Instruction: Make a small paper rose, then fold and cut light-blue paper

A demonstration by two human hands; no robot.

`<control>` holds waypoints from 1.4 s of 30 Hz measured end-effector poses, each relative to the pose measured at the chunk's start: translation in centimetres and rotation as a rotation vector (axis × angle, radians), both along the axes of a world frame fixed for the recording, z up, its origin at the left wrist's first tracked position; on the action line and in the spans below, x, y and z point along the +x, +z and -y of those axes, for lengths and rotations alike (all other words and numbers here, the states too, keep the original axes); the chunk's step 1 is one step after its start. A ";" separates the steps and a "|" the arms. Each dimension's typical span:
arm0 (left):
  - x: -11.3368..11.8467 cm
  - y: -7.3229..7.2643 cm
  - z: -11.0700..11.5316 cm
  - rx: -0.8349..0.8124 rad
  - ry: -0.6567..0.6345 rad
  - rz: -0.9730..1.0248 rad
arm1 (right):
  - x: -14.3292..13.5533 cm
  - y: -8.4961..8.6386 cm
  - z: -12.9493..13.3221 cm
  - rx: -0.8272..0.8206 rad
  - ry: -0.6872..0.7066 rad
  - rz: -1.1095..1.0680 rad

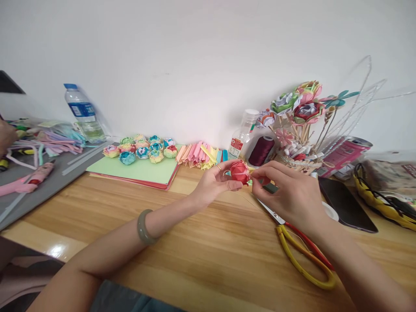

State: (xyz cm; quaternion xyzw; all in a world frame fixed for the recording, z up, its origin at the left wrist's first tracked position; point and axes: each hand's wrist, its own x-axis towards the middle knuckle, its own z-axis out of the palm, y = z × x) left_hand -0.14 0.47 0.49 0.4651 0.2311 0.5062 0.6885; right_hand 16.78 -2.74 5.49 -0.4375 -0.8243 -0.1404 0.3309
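Observation:
A red and pink paper flower (240, 172) is held up over the middle of the table. My left hand (218, 178) grips it from the left, between the thumb and the fingers. Close by its right side, my right hand (286, 188) is closed in a pinch; what lies between those fingertips is too small to make out. A fine thread hangs near the flower. Beneath my right hand and forearm lie scissors (305, 255) with yellow and red handles, partly covered.
Several finished paper flowers (142, 152) rest on green paper (130, 175), beside folded paper strips (198, 154). A thread spool (261, 151), glass bottle (241, 136), flower basket (300, 164) and phone (347, 203) stand or lie rightward. Another person's hand (5, 136) shows far left, near a water bottle (83, 113).

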 end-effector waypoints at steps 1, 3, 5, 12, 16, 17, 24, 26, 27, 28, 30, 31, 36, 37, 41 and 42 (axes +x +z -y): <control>0.0 0.0 0.0 -0.013 0.002 0.005 | 0.0 0.1 0.0 -0.026 0.030 -0.007; 0.1 0.0 0.0 -0.025 0.003 0.015 | 0.0 0.5 0.1 -0.135 0.119 -0.075; 0.1 0.0 -0.1 -0.024 0.005 0.022 | 0.0 1.0 0.1 -0.266 0.172 -0.188; 0.0 -0.2 -0.1 0.033 0.043 -0.001 | 0.3 1.7 -0.3 -0.798 0.137 -0.422; 0.0 -0.1 0.0 0.039 0.030 -0.038 | 0.3 1.4 -0.3 -0.711 0.133 -0.347; 0.0 -0.1 0.0 0.039 0.030 -0.039 | 0.3 1.3 -0.3 -0.661 0.123 -0.324; 0.2 -0.1 0.1 0.084 0.079 -0.043 | 0.0 0.3 -0.1 -0.265 0.000 -0.093; 0.3 -0.1 0.2 0.088 0.087 -0.036 | -0.1 0.1 0.0 -0.178 -0.019 -0.047; 0.3 -0.1 0.2 0.086 0.089 -0.035 | -0.1 0.1 0.1 -0.173 -0.008 -0.037; 0.3 0.0 0.3 0.083 0.093 -0.033 | -0.1 0.2 0.1 -0.202 0.016 -0.043; 0.3 0.0 0.3 0.082 0.103 -0.031 | -0.1 0.6 0.1 -0.331 0.090 -0.107; 0.3 0.0 0.4 0.082 0.108 -0.029 | -0.1 0.8 0.1 -0.407 0.124 -0.157; 0.3 0.0 0.5 0.090 0.097 -0.015 | 0.0 1.3 -0.1 -0.539 0.158 -0.289; 0.3 0.0 0.5 0.089 0.093 -0.016 | -0.1 1.2 -0.1 -0.499 0.142 -0.267; 0.4 0.2 0.7 0.069 0.115 -0.032 | -0.3 0.7 0.2 -0.249 0.092 -0.115; 0.4 0.2 0.8 0.063 0.126 -0.029 | -0.4 0.6 0.2 -0.210 0.093 -0.080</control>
